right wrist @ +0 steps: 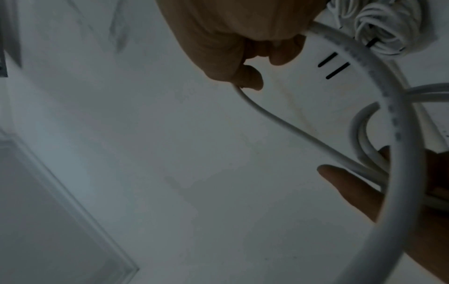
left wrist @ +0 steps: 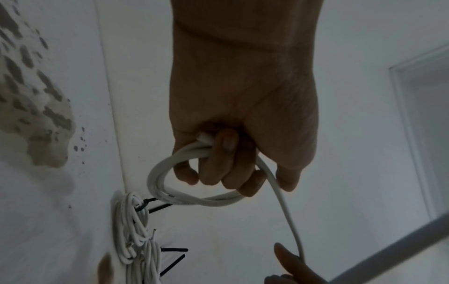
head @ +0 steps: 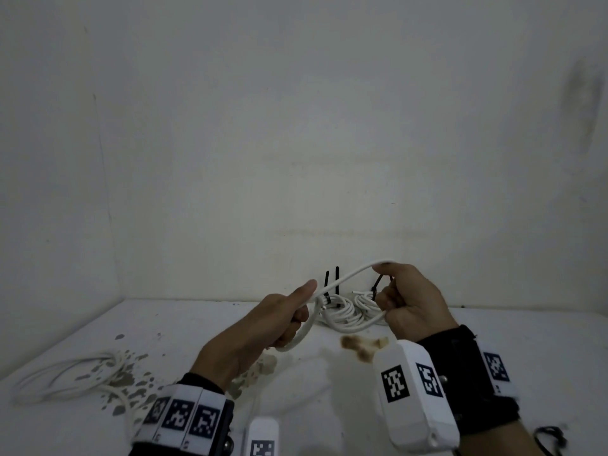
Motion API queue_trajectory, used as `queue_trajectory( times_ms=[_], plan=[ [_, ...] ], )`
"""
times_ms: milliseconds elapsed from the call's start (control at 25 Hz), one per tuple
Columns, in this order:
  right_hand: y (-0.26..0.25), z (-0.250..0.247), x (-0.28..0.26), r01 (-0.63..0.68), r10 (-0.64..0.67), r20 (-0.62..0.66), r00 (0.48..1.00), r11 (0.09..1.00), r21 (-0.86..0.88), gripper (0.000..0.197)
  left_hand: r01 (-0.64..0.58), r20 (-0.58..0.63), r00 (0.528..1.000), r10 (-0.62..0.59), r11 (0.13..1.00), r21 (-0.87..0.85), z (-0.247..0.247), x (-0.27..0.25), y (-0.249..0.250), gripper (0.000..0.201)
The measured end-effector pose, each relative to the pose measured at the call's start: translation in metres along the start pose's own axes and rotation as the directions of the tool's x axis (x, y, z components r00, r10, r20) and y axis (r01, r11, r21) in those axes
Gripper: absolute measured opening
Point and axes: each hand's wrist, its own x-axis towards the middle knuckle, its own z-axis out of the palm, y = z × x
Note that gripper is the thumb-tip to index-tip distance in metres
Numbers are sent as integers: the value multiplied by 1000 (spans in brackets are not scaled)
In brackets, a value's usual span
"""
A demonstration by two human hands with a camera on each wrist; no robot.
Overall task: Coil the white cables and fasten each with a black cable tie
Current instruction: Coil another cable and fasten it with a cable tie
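White cable (head: 342, 278) spans both hands, long axis left to right: left hand (head: 283, 319) clenches the coil, right hand (head: 411, 301) pinches the free strand.

We see one white cable (head: 342, 280) held off the table, partly coiled: several loops bunched low at the left, a single strand rising to the right, then curving back down. Two finished coils (head: 348, 312) lie side by side at the back of the table against the wall, each cinched by a black tie (head: 378, 284); which tie tail belongs to which coil we cannot tell. Two loose ties (head: 332, 279) stand or lean at the wall just behind them. Another cable (head: 65, 378) lies in loose, unfastened loops at the table's near left.
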Motion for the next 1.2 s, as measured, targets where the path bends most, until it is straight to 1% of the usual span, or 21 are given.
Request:
queue_trajectory(
  times_ms=[80, 160, 240, 280, 360, 440, 520, 600, 720, 760, 800, 840, 880, 920, 960, 1000, 1040, 1080, 1120, 1160, 1200],
  plan=[
    [-2, 0, 1, 34, -34, -2, 999, 999, -11, 29, 4, -13, 1000, -5, 1000, -25, 1, 1, 1, 51],
    [-6, 0, 3, 69, -69, 8, 998, 997, -38, 25, 20, -13, 1000, -22, 985, -173, -1, 2, 0, 53],
    [-9, 0, 4, 98, -97, 25, 995, 995, -36, 28, 50, 20, 999, -46, 937, -345, -5, 2, -2, 55],
    [-11, 0, 3, 105, -104, 45, 994, 994, -22, 29, 65, 44, 998, -52, 914, -400, -7, 1, -3, 55],
    [-13, 2, 1, 113, -114, 98, 989, 993, 11, 23, 83, 82, 995, -51, 892, -445, -9, 0, -3, 54],
    [-13, 4, -1, 119, -124, 170, 978, 992, 40, 17, 79, 77, 996, -50, 889, -451, -10, -2, -1, 52],
    [-14, 6, -3, 130, -132, 263, 956, 991, 22, 14, 72, 43, 997, -58, 874, -481, -13, -2, -1, 50],
    [-18, 4, -7, 156, -121, 366, 923, 986, -67, 13, 51, -11, 998, -68, 844, -534, -18, -2, -2, 51],
    [-28, -8, -11, 216, -54, 536, 843, 945, -244, 16, -3, -95, 993, -65, 813, -583, -28, -1, -4, 51],
    [-30, -13, -11, 277, -46, 563, 825, 901, -333, 16, -15, -106, 992, -62, 795, -607, -31, -2, -4, 50],
    [-31, -19, -11, 361, -56, 570, 820, 823, -438, 15, -22, -106, 993, -58, 773, -634, -33, -2, -4, 50],
    [-30, -23, -9, 444, -85, 559, 825, 710, -547, 14, -24, -98, 994, -53, 753, -657, -34, -3, -4, 50],
    [-28, -26, -7, 507, -135, 537, 833, 574, -643, 11, -21, -82, 996, -45, 740, -672, -34, -4, -2, 50],
    [-24, -27, -3, 546, -204, 514, 833, 448, -708, 8, -15, -60, 998, -36, 735, -677, -33, -4, -1, 50],
    [-18, -26, 1, 564, -281, 490, 825, 365, -741, 6, -4, -35, 999, -28, 735, -678, -31, -5, -1, 50],
    [-12, -25, 3, 574, -360, 462, 811, 330, -749, 5, 8, -9, 1000, -19, 736, -677, -28, -5, 1, 50],
    [-5, -22, 6, 585, -438, 431, 789, 321, -745, 7, 21, 17, 1000, -13, 735, -678, -25, -6, 2, 50],
    [2, -20, 7, 604, -514, 408, 754, 302, -737, 9, 35, 42, 999, -9, 733, -679, -22, -6, 3, 49],
    [7, -18, 9, 629, -583, 399, 708, 264, -731, 12, 48, 63, 998, -7, 731, -681, -20, -7, 5, 49],
    [12, -16, 9, 651, -630, 397, 667, 234, -722, 15, 59, 80, 997, -6, 729, -682, -18, -7, 6, 49],
    [15, -13, 9, 664, -654, 388, 649, 239, -709, 17, 69, 93, 996, -8, 728, -682, -16, -7, 7, 49]
  ],
)
